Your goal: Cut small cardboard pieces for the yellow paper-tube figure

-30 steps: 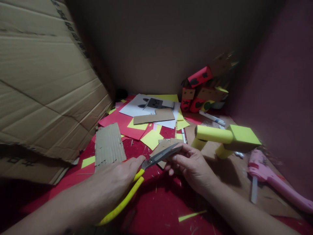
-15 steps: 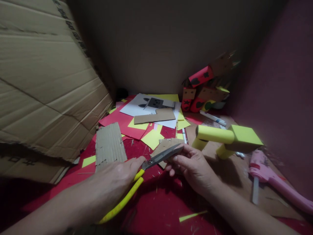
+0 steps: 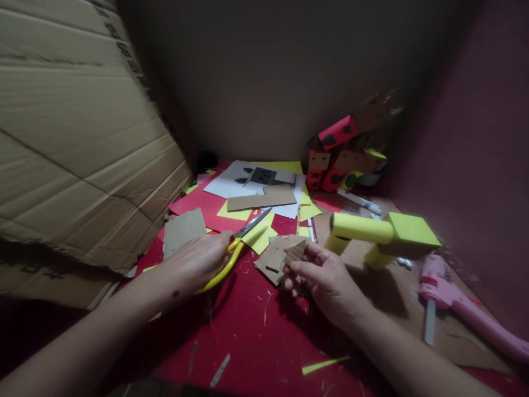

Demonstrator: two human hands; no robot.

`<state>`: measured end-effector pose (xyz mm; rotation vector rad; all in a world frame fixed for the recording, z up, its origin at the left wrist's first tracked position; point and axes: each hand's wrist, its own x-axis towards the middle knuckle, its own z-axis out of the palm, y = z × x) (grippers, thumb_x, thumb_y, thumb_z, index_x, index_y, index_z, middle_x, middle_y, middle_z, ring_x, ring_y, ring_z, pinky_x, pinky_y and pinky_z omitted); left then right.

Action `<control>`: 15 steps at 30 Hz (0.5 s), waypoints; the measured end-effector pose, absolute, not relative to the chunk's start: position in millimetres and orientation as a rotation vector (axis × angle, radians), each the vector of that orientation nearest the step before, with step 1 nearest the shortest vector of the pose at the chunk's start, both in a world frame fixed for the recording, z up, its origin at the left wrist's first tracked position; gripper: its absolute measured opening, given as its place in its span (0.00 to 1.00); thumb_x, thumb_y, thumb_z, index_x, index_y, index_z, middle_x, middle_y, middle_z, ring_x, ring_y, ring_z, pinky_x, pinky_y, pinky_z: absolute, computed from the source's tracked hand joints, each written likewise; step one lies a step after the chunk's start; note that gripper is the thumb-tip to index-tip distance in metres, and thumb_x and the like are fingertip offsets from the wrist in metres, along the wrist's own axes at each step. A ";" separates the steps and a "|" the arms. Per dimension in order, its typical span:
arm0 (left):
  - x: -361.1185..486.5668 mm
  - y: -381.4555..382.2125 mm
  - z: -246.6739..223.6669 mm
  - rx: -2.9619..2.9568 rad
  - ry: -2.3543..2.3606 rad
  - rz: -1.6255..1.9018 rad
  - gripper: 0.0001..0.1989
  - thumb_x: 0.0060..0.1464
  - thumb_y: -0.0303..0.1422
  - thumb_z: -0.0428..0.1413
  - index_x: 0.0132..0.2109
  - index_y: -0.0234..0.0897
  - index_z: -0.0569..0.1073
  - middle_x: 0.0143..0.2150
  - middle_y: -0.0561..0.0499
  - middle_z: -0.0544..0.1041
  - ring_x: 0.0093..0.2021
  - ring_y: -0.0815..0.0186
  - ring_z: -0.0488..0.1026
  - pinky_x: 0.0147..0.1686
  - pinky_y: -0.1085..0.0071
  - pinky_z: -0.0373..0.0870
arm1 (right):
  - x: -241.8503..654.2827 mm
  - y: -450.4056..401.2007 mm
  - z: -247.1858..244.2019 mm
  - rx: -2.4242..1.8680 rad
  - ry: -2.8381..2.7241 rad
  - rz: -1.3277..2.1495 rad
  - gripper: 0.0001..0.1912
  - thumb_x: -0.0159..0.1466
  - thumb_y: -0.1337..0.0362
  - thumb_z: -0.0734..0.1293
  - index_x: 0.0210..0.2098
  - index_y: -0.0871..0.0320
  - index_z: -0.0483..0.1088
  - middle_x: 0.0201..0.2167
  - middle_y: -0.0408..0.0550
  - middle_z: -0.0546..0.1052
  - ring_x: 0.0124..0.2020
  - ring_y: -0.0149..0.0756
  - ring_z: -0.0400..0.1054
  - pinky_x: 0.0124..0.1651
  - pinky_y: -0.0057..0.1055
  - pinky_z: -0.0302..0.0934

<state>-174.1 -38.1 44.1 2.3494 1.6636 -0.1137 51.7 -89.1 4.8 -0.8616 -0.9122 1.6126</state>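
My left hand (image 3: pixel 209 256) is closed round the yellow handles of a pair of scissors (image 3: pixel 250 225). The scissors point up and to the right over yellow paper, their blades together. Between thumb and fingers, my right hand (image 3: pixel 316 270) pinches a small piece of corrugated cardboard (image 3: pixel 296 252). Just behind that piece, other cardboard scraps (image 3: pixel 275 256) lie on the red tabletop (image 3: pixel 248 336). A larger cardboard rectangle (image 3: pixel 184 229) lies beyond my left hand, partly covered by it.
A yellow tube-and-box animal (image 3: pixel 363 229) stands on the right, near a pink glue gun (image 3: pixel 438 286). Behind lie a white sheet with a cat drawing (image 3: pixel 225 179) and an L-shaped cardboard piece (image 3: pixel 248 202). Red figures (image 3: pixel 339 132) are stacked at the back; a big carton (image 3: pixel 82 138) rises on the left.
The scissors have moved away from the cardboard piece, up and left with my left hand, and their blades now sit over the yellow paper. My right hand stays nearly still, holding its piece.
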 end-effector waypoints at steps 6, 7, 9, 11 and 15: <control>-168.8 -21.8 36.2 2.480 1.706 -0.253 0.12 0.57 0.37 0.43 0.37 0.36 0.66 0.30 0.42 0.74 0.27 0.60 0.70 0.24 0.68 0.57 | 53.2 -88.5 3.7 -0.861 -0.959 1.622 0.06 0.54 0.68 0.69 0.32 0.61 0.70 0.23 0.43 0.73 0.19 0.27 0.68 0.20 0.21 0.59; -169.1 -21.3 36.1 2.491 1.696 -0.264 0.12 0.57 0.38 0.43 0.36 0.36 0.66 0.31 0.42 0.74 0.27 0.60 0.70 0.24 0.69 0.57 | 53.3 -88.3 3.5 -0.864 -0.954 1.631 0.06 0.54 0.68 0.69 0.32 0.61 0.70 0.23 0.43 0.73 0.19 0.27 0.68 0.19 0.21 0.59; -171.2 -20.2 35.3 2.505 1.664 -0.278 0.12 0.57 0.38 0.42 0.37 0.36 0.66 0.33 0.41 0.75 0.29 0.59 0.70 0.24 0.69 0.57 | 53.4 -88.0 3.3 -0.868 -0.947 1.638 0.06 0.54 0.67 0.69 0.32 0.61 0.70 0.22 0.42 0.73 0.19 0.26 0.68 0.18 0.20 0.58; -174.6 -18.5 33.5 2.523 1.616 -0.285 0.11 0.57 0.37 0.43 0.38 0.37 0.67 0.34 0.41 0.75 0.30 0.59 0.70 0.25 0.68 0.57 | 53.4 -88.0 3.7 -0.873 -0.957 1.636 0.06 0.54 0.66 0.69 0.31 0.61 0.70 0.20 0.41 0.72 0.18 0.25 0.67 0.17 0.19 0.57; -179.0 -15.0 36.9 2.595 1.559 -0.303 0.11 0.56 0.39 0.45 0.36 0.39 0.68 0.30 0.45 0.74 0.27 0.62 0.68 0.23 0.69 0.54 | 53.1 -88.2 6.8 -0.915 -0.981 1.620 0.06 0.54 0.65 0.69 0.30 0.61 0.70 0.17 0.40 0.70 0.16 0.24 0.64 0.16 0.18 0.54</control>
